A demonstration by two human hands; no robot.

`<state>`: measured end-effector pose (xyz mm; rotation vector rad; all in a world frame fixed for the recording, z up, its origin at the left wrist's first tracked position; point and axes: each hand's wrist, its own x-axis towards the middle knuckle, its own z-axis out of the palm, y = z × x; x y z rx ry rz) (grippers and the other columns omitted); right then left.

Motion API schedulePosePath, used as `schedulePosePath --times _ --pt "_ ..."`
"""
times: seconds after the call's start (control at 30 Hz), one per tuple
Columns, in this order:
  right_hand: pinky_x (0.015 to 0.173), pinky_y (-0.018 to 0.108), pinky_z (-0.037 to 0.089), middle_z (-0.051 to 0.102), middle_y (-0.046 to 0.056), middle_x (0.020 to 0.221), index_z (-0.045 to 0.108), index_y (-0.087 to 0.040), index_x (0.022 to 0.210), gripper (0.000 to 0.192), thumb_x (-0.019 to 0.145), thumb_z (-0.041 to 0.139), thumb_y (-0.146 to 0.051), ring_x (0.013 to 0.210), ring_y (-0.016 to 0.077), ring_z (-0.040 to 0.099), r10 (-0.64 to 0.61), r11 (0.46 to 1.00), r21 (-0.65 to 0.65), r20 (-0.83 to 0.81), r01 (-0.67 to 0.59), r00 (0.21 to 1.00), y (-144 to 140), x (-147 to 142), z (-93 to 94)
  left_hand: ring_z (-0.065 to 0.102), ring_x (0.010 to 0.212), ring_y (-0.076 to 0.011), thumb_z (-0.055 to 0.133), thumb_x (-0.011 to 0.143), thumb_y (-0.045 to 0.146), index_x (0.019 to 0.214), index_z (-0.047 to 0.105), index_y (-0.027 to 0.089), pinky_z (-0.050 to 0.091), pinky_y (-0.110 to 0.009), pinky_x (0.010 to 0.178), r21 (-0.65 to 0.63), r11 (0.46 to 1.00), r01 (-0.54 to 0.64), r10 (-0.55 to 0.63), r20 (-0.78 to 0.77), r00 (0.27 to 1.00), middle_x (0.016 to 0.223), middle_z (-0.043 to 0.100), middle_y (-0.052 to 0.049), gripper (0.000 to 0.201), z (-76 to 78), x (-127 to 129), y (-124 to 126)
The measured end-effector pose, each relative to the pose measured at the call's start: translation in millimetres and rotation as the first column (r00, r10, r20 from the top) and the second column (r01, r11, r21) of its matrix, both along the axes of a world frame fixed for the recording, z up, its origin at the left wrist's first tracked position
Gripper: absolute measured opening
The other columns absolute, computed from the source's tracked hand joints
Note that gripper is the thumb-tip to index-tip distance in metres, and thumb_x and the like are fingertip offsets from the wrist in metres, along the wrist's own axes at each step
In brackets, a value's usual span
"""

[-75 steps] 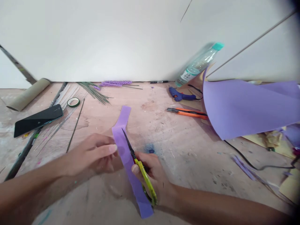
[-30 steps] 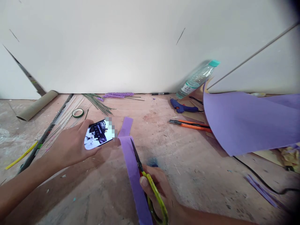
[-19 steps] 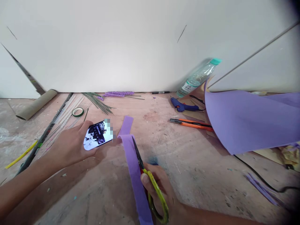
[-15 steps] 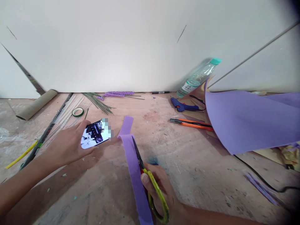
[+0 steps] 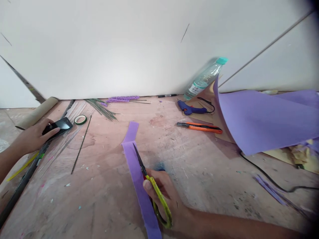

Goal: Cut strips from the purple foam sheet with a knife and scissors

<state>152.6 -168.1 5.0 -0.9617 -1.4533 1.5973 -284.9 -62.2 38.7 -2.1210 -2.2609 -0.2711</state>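
A person's left hand [image 5: 32, 137] grips a dark phone [image 5: 57, 126] at the bench's [image 5: 199, 166] far left; the right hand [image 5: 164, 196] grasps yellow scissors [image 5: 153, 191], blades on a purple strip [image 5: 137, 172] lying mid-bench

The purple strip [image 5: 139, 179] runs off the bottom edge, and its near end is not visible. The right hand [image 5: 164, 196] covers the lower loops of the scissors [image 5: 152, 189]. The left hand [image 5: 32, 137] hides part of the phone [image 5: 58, 126]. The purple sheet [image 5: 264, 116] is cut off at the right edge. The bottle [image 5: 204, 78] label is blurred and unreadable.
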Motion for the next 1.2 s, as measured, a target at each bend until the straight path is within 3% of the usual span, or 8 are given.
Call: schedulePosePath --times 0.13,0.23,0.3,0.4,0.5,0.6,0.77,1.2 --pt "0.045 0.027 0.019 0.028 -0.006 0.058 0.032 -0.023 0.065 0.062 0.091 0.051 -0.076 0.052 0.0093 0.026 0.023 1.000 -0.019 0.003 -0.023 1.000 -1 0 3.5 0.062 0.115 -0.0337 0.041 0.089 0.066 0.101 0.063 0.020 0.042 -0.039 0.082 0.055 0.995 0.080 -0.079 -0.024 0.997 0.098 0.065 0.001 0.052 5.6 12 -6" --pt "0.045 0.027 0.019 0.027 -0.006 0.058 0.031 -0.024 0.065 0.062 0.092 0.049 -0.076 0.052 0.0094 0.026 0.020 1.000 0.017 0.051 -0.021 0.999 0 0 5.5 0.054 0.126 -0.0372 0.046 0.090 0.060 0.097 0.062 0.023 0.038 -0.039 0.080 0.173 0.979 0.105 -0.103 -0.022 0.994 0.096 0.062 0.000 0.040 18.8 48 -15" --pt "0.046 0.027 0.019 0.026 -0.006 0.058 0.032 -0.024 0.064 0.062 0.093 0.048 -0.075 0.051 0.0094 0.025 0.017 0.998 0.057 0.071 -0.021 0.997 0 0 6.1 0.058 0.113 -0.0338 0.044 0.095 0.050 0.085 0.058 0.023 0.039 -0.040 0.082 0.254 0.955 0.151 -0.176 0.078 0.981 0.087 0.060 -0.003 0.031 24.2 85 -25" --pt "0.048 0.028 0.022 0.027 -0.006 0.058 0.035 -0.023 0.064 0.059 0.094 0.050 -0.072 0.052 0.0095 0.026 0.013 0.995 0.102 0.073 -0.021 0.997 1 0 5.2 0.059 0.073 -0.0209 0.040 0.101 0.049 0.071 0.055 0.023 0.042 -0.034 0.068 0.133 0.942 0.309 -0.329 0.184 0.926 0.070 0.057 -0.001 0.043 26.5 147 -48" --pt "0.049 0.028 0.022 0.029 -0.006 0.059 0.039 -0.022 0.066 0.057 0.095 0.050 -0.070 0.053 0.0096 0.027 0.008 0.991 0.135 0.074 -0.018 0.997 1 1 3.6 0.059 0.067 -0.0177 0.032 0.105 0.049 0.076 0.062 0.020 0.042 -0.030 0.062 -0.133 0.792 0.596 -0.411 0.605 0.682 0.070 0.062 -0.001 0.051 27.6 200 -69" --pt "0.050 0.028 0.024 0.033 -0.005 0.062 0.048 -0.020 0.071 0.054 0.096 0.049 -0.068 0.054 0.0099 0.029 0.020 0.988 0.151 0.068 -0.030 0.998 1 1 3.5 0.059 0.074 -0.0179 0.046 0.101 0.049 0.078 0.063 0.019 0.044 -0.029 0.067 -0.052 0.743 0.668 -0.346 0.824 0.449 0.079 0.066 -0.003 0.042 25.3 230 -78" --pt "0.055 0.027 0.032 0.041 -0.003 0.065 0.054 -0.019 0.071 0.053 0.096 0.052 -0.065 0.060 0.0120 0.040 0.067 0.982 0.174 0.063 -0.077 0.996 2 1 3.6 0.046 0.049 -0.0124 0.053 0.096 0.052 0.060 0.059 0.018 0.035 -0.026 0.049 -0.123 0.782 0.611 0.023 0.985 0.170 0.054 0.053 0.000 0.050 5.1 242 -77" --pt "0.057 0.028 0.045 0.055 0.003 0.065 0.066 -0.016 0.079 0.065 0.096 0.043 -0.074 0.063 0.0162 0.053 0.056 0.976 0.198 0.152 -0.086 0.987 2 -3 4.4 0.044 0.044 -0.0094 0.059 0.096 0.054 0.057 0.065 0.015 0.030 -0.023 0.044 -0.097 0.817 0.568 0.097 0.995 0.031 0.048 0.054 0.000 0.055 -15.0 244 -84"
